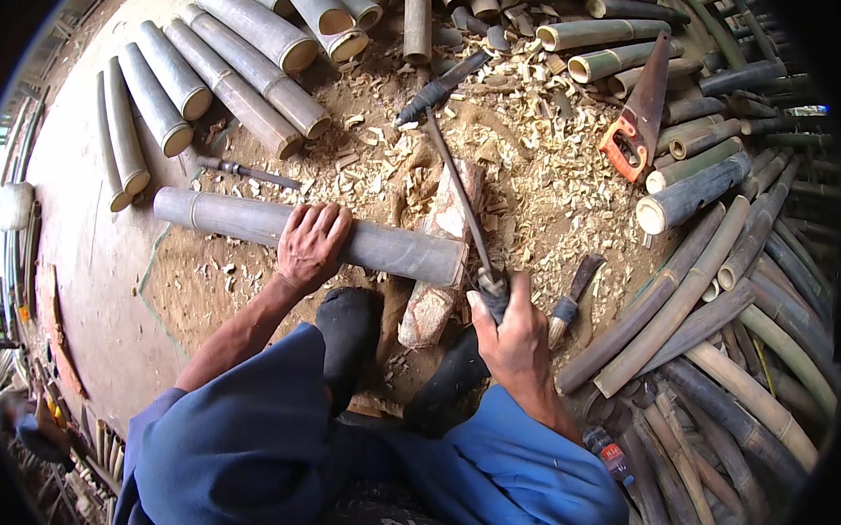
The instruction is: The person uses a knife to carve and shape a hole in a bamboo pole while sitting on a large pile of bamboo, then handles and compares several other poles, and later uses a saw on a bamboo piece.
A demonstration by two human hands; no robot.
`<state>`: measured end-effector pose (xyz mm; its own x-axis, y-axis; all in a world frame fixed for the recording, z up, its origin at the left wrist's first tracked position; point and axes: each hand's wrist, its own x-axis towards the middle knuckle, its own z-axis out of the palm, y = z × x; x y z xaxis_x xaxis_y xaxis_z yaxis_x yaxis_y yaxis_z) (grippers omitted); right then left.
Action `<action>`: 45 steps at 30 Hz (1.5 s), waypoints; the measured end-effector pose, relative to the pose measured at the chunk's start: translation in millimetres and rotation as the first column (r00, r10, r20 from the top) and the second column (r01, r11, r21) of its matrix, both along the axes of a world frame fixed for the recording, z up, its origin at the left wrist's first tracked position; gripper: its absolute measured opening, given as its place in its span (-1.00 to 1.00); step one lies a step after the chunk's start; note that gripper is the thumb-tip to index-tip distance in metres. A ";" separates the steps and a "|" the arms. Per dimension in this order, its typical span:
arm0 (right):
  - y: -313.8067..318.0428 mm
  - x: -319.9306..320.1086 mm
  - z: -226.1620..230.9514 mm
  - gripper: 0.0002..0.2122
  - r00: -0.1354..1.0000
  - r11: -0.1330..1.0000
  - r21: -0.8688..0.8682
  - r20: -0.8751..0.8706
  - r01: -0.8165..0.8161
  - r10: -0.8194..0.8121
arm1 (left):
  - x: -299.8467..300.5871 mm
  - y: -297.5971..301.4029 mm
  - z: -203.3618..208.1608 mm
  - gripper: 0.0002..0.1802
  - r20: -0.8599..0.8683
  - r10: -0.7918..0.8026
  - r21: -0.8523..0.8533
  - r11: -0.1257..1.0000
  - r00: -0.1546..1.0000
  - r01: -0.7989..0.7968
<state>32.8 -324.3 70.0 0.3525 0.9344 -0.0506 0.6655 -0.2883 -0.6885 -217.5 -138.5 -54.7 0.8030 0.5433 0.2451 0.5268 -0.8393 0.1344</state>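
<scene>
My left hand (314,247) is wrapped over a thick grey bamboo section (398,250), which lies level, its right end across a bark-covered log (431,310). In my right hand (514,337), the fingers are closed round the dark wrapped handle of a long, narrow metal tool (464,201). Its shaft slants up and left past the bamboo's right end; whether it touches the bamboo I cannot tell. The shaft's far end meets a dark wrapped piece (441,87), and I cannot tell if they are joined. My feet stand near the log's lower end.
Wood shavings (546,174) cover the ground. Cut bamboo sections (250,77) lie in a row at the far left, with more piled (700,312) on the right. An orange-handled saw (640,122), a wrapped-handle knife (575,302), a slim tool (246,171) and a bottle (609,454) lie around me.
</scene>
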 end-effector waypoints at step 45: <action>-14.7 10.9 -28.3 -0.74 0.995 0.997 0.036 0.078 -0.063 0.060 | 20.5 9.3 25.3 -0.48 -0.188 -0.020 -0.329 0.943 0.982 -0.043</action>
